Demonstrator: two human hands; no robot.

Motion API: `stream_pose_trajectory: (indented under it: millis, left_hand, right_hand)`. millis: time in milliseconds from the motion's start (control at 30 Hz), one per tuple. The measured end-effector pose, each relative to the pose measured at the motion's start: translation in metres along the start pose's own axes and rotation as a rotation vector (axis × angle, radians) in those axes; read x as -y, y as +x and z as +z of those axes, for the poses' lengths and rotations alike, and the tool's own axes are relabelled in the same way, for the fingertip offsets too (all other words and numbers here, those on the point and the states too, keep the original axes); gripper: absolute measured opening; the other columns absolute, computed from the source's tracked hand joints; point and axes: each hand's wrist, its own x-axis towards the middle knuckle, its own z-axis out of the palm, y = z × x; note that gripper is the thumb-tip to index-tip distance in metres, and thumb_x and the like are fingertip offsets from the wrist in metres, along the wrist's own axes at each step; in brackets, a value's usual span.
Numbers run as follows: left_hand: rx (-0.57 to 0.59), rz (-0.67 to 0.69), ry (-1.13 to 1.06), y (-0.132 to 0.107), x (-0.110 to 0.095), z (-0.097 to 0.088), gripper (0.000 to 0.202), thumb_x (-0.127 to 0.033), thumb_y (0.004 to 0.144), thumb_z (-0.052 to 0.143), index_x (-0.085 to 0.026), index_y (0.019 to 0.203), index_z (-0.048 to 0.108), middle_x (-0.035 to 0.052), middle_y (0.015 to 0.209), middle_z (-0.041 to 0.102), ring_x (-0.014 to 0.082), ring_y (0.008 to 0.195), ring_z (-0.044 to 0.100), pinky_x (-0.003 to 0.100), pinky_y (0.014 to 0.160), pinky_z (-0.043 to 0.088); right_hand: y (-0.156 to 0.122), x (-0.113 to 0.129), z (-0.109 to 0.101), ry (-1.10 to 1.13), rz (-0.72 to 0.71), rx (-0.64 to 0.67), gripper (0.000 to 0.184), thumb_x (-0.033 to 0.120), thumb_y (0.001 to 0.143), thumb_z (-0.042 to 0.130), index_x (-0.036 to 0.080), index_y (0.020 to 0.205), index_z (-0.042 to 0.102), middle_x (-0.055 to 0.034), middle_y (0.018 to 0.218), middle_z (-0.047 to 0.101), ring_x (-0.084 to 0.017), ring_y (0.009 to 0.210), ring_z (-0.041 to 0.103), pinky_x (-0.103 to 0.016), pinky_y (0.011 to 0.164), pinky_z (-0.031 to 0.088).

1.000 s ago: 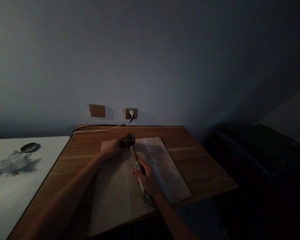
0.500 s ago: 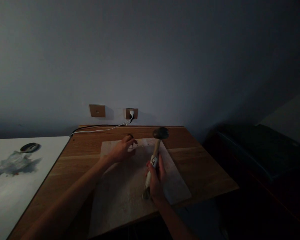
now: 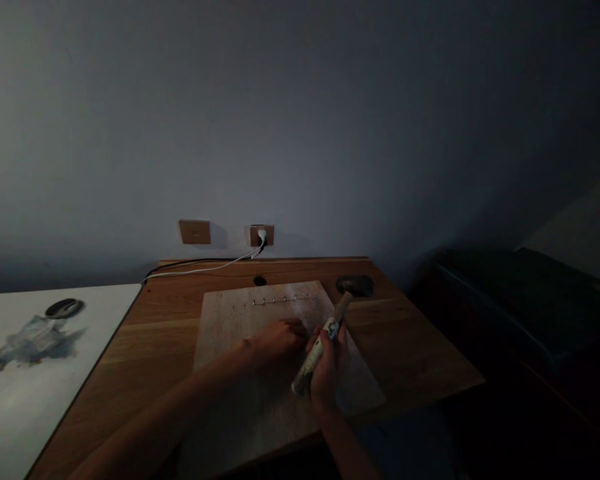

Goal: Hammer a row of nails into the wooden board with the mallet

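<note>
My right hand (image 3: 327, 372) is wrapped round the pale handle of a mallet (image 3: 337, 320), whose dark head (image 3: 356, 286) points up and to the right, over the board's upper right edge. My left hand (image 3: 286, 338) is close beside it, fingers curled inward and near the right fingertips. What those left fingers hold, if anything, is hidden in shadow. Below both hands lies a pale wooden board (image 3: 235, 380). Along its far part runs a row of several small nails (image 3: 274, 301) standing upright, with a few dark dots to their left.
The board rests on a brown wooden table (image 3: 410, 340) against the wall. A round dark hole or disc (image 3: 260, 281) is behind the board. White and black cables (image 3: 205, 269) run to a wall socket (image 3: 262, 235). At left, a white surface (image 3: 10, 413) bears crumpled plastic (image 3: 37, 340) and a dark ring-shaped object (image 3: 65, 308).
My left hand has left the nail row and come right and nearer, beside my right hand. The mallet's head has swung right and lower, still in my right hand.
</note>
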Motion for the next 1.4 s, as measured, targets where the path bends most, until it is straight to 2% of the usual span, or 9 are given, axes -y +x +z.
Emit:
stream_pose_trajectory:
  millis: [167, 433, 567, 700, 867, 1000, 1133, 1233, 1400]
  left_hand:
    - [0.006, -0.074, 0.01, -0.01, 0.006, -0.008, 0.021, -0.009, 0.096, 0.052, -0.018, 0.092, 0.07, 0.0068, 0.093, 0.069, 0.0204, 0.09, 0.064, 0.028, 0.076, 0.051]
    - [-0.066, -0.387, -0.094, -0.068, 0.049, -0.04, 0.022, -0.011, 0.093, 0.052, -0.017, 0.101, 0.072, 0.009, 0.1, 0.067, 0.0209, 0.09, 0.064, 0.031, 0.082, 0.05]
    - [-0.087, -0.407, -0.107, -0.086, 0.055, -0.048, 0.018, -0.015, 0.088, 0.057, -0.018, 0.098, 0.072, 0.0085, 0.101, 0.063, 0.0196, 0.087, 0.063, 0.029, 0.081, 0.049]
    - [-0.061, -0.459, -0.117, -0.088, 0.055, -0.049, 0.016, -0.013, 0.085, 0.055, -0.018, 0.091, 0.07, 0.0078, 0.095, 0.062, 0.0183, 0.079, 0.062, 0.027, 0.073, 0.048]
    - [-0.088, -0.529, -0.188, -0.092, 0.063, -0.046, 0.015, -0.01, 0.073, 0.059, -0.019, 0.082, 0.065, 0.0045, 0.087, 0.065, 0.0176, 0.074, 0.061, 0.026, 0.069, 0.046]
    - [-0.312, -0.675, -0.284, -0.102, 0.075, -0.044, 0.016, -0.017, 0.072, 0.058, -0.019, 0.086, 0.065, 0.0013, 0.081, 0.066, 0.0176, 0.073, 0.061, 0.026, 0.068, 0.047]
    - [-0.51, -0.797, -0.32, -0.108, 0.084, -0.043, 0.02, -0.026, 0.077, 0.058, -0.019, 0.092, 0.067, 0.0018, 0.085, 0.07, 0.018, 0.079, 0.063, 0.027, 0.075, 0.05]
    - [-0.505, -0.815, -0.305, -0.107, 0.085, -0.043, 0.019, -0.026, 0.079, 0.058, -0.02, 0.093, 0.068, 0.0026, 0.088, 0.072, 0.0184, 0.08, 0.065, 0.028, 0.076, 0.051]
    - [-0.411, -0.78, -0.253, -0.101, 0.082, -0.042, 0.016, -0.021, 0.077, 0.06, -0.019, 0.09, 0.069, 0.0042, 0.084, 0.073, 0.0199, 0.076, 0.067, 0.029, 0.072, 0.051]
  right_hand:
    - [-0.004, 0.004, 0.003, -0.034, -0.023, 0.072, 0.06, 0.041, 0.089, 0.061, 0.023, 0.145, 0.046, 0.0026, 0.078, 0.058, -0.013, 0.055, 0.051, -0.025, 0.051, 0.042]
    - [-0.007, -0.001, 0.005, -0.056, 0.025, 0.245, 0.057, 0.046, 0.089, 0.063, 0.022, 0.139, 0.05, 0.0015, 0.082, 0.058, -0.012, 0.052, 0.047, -0.024, 0.043, 0.037]
    - [-0.008, -0.002, 0.006, -0.12, 0.015, 0.288, 0.054, 0.045, 0.088, 0.063, 0.021, 0.135, 0.056, 0.0016, 0.079, 0.059, -0.012, 0.052, 0.049, -0.024, 0.044, 0.039]
    - [-0.009, -0.005, 0.005, -0.125, 0.028, 0.317, 0.055, 0.044, 0.088, 0.064, 0.023, 0.138, 0.055, 0.0027, 0.079, 0.06, -0.012, 0.052, 0.049, -0.023, 0.043, 0.039]
    - [-0.009, -0.008, 0.005, -0.13, 0.046, 0.341, 0.064, 0.044, 0.088, 0.064, 0.022, 0.147, 0.049, 0.0023, 0.081, 0.061, -0.011, 0.053, 0.05, -0.022, 0.044, 0.042]
    - [-0.005, -0.001, 0.014, -0.174, 0.09, 0.406, 0.065, 0.042, 0.084, 0.066, 0.021, 0.144, 0.054, 0.0025, 0.077, 0.06, -0.01, 0.05, 0.049, -0.021, 0.042, 0.042]
    - [-0.001, -0.001, 0.029, -0.157, 0.159, 0.631, 0.059, 0.036, 0.085, 0.063, 0.019, 0.141, 0.058, 0.003, 0.076, 0.06, -0.008, 0.047, 0.048, -0.02, 0.041, 0.041]
    - [-0.006, -0.009, 0.036, -0.159, 0.201, 0.723, 0.061, 0.034, 0.086, 0.062, 0.02, 0.145, 0.055, 0.003, 0.079, 0.061, -0.008, 0.046, 0.048, -0.02, 0.041, 0.041]
    - [-0.014, -0.016, 0.034, -0.188, 0.207, 0.767, 0.062, 0.034, 0.086, 0.062, 0.02, 0.147, 0.053, 0.0022, 0.081, 0.062, -0.008, 0.047, 0.048, -0.02, 0.042, 0.042]
